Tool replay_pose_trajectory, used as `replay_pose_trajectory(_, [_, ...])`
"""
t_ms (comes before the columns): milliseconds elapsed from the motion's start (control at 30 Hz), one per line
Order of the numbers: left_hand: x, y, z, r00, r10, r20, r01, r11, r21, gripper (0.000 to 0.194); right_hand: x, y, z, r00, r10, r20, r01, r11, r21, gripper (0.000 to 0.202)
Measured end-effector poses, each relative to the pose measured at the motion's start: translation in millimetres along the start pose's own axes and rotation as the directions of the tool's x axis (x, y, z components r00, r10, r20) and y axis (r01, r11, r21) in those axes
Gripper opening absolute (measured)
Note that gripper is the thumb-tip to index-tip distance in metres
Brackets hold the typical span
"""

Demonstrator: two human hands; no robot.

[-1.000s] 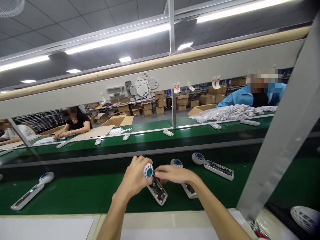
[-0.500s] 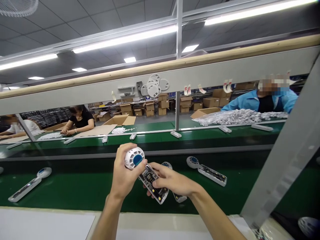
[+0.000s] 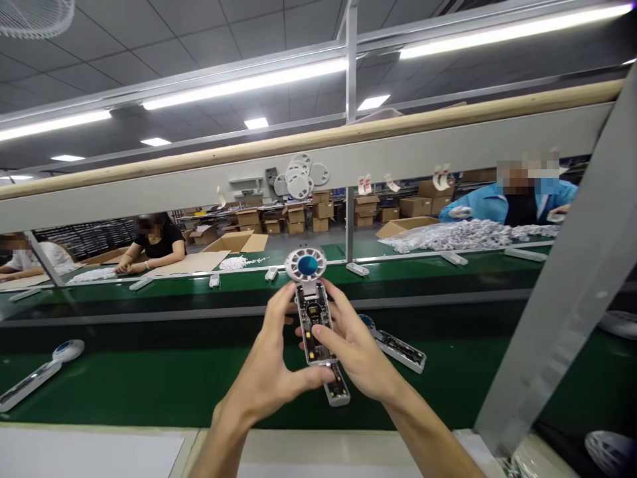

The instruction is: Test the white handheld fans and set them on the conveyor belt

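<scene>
What looks like a handheld fan point(image 3: 313, 312) stands nearly upright between my hands, its round vented head with a blue centre at the top. Its handle faces me uncovered, showing a dark circuit board. My right hand point(image 3: 355, 345) grips the handle's right side, thumb on the board and fingers behind. Along the left edge, my left hand point(image 3: 263, 362) has its fingers at the neck, with the thumb stretched to the handle's lower end. Behind them, another fan point(image 3: 339, 393) lies on the green belt point(image 3: 164, 385), mostly hidden.
More uncovered fans lie on the belt, one at right point(image 3: 402, 352) and one at left point(image 3: 37, 382). A slanted metal post point(image 3: 552, 285) rises at right. Across a second belt, co-workers sit by piles of small white parts point(image 3: 462, 236). A pale ledge point(image 3: 318, 458) runs along the front.
The held fan has turned from slanted to nearly upright, head up. My left hand has left the head and moved down along the handle. The fans on the belt have shifted left.
</scene>
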State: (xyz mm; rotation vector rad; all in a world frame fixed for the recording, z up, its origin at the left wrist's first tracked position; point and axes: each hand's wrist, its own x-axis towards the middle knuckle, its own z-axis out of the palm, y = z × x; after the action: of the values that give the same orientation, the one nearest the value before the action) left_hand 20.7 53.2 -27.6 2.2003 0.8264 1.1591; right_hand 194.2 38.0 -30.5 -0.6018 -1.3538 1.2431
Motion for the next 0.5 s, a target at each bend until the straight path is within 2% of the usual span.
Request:
replay_pose_trajectory(100, [0, 5, 2.9, 0.998, 0.009, 0.056, -0.013, 0.998, 0.065, 0.113, -2, -4, 2, 1.000, -0.013, -0.018, 0.014, 0.999, 0.050, 0.070])
replay_pose_trajectory(367, [1, 8, -0.5, 1.000, 0.004, 0.024, -0.006, 0.999, 0.048, 0.115, -6, -11, 7, 0.999, -0.038, 0.005, 0.038, 0.996, 0.078, 0.068])
replay_pose_trajectory(500, [0, 9, -1.4, 0.999, 0.028, 0.025, -0.029, 0.999, 0.038, 0.116, -9, -16, 10, 0.999, -0.040, -0.030, 0.042, 0.997, 0.065, 0.068])
